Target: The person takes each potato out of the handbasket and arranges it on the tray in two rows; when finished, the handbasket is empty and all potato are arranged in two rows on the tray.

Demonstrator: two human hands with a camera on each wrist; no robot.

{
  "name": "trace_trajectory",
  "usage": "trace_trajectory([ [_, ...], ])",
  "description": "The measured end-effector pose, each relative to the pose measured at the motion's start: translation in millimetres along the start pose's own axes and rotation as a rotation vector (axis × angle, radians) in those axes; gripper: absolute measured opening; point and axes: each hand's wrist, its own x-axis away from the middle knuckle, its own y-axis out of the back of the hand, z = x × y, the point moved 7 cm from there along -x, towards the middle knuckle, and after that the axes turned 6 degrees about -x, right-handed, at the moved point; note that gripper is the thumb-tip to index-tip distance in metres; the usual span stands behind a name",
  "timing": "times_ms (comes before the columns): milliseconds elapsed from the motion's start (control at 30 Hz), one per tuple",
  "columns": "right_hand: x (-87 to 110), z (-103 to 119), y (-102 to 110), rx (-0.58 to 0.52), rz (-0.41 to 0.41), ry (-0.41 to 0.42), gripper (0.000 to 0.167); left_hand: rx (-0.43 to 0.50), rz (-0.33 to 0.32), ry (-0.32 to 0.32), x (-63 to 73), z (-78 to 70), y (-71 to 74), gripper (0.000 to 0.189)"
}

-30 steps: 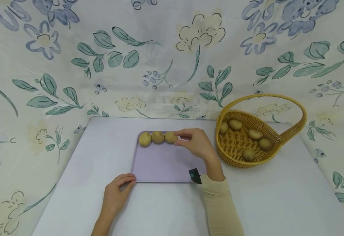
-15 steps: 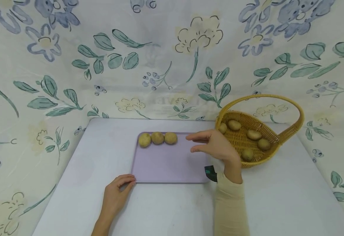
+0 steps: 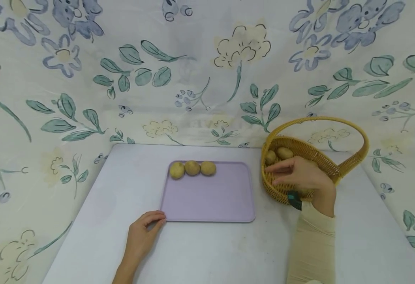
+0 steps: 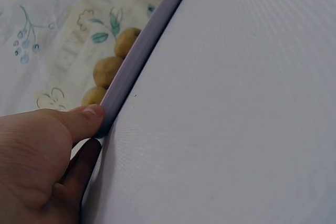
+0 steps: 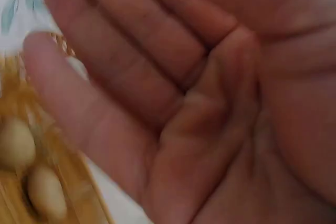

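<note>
My left hand (image 3: 143,234) pinches the near left corner of a lilac tray (image 3: 207,201); in the left wrist view its thumb lies against the tray's rim (image 4: 137,59). Three potatoes (image 3: 192,168) sit side by side along the tray's far edge, toward the left. Over a wicker basket (image 3: 276,195) hovers my right hand (image 3: 305,175), fingers extended and nothing held. Two potatoes (image 3: 284,153) show at the basket's far left; the hand hides most of the others. The right wrist view, blurred, shows the bare palm (image 5: 199,150) with potatoes (image 5: 47,192) in the basket beyond it.
The basket's tall arched handle (image 3: 321,119) rises above it on the right. White tabletop (image 3: 207,252) surrounds the tray and basket. A floral cloth (image 3: 193,86) hangs behind the table and at its sides.
My right hand has let go of the third potato in the row on the tray and moved right, over the basket. My left hand has stayed at the tray's corner.
</note>
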Motion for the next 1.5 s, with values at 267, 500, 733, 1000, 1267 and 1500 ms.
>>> trace_trajectory([
  [267,26.4,-30.9,17.3,0.154,-0.092,-0.136,0.040,-0.018,-0.018,0.003,-0.9,-0.4,4.3,0.015],
  [500,32.1,-55.0,14.0,0.214,-0.076,-0.326,0.051,0.003,0.013,0.046,-0.6,2.3,0.2,0.014],
  [733,25.9,-54.4,16.4,0.161,-0.171,-0.303,0.050,-0.012,0.011,0.040,-0.1,0.8,-0.2,0.015],
  [1000,28.6,-59.0,20.0,0.148,-0.177,-0.308,0.053,0.003,0.020,0.041,0.6,0.1,0.3,0.014],
  [1267,33.2,-73.1,20.0,0.195,-0.131,-0.404,0.053,0.005,0.007,0.049,-0.1,0.9,1.0,0.014],
  [1500,33.6,-72.6,20.2,0.249,-0.131,-0.441,0.060,0.008,0.009,0.048,0.7,-0.1,0.5,0.015],
])
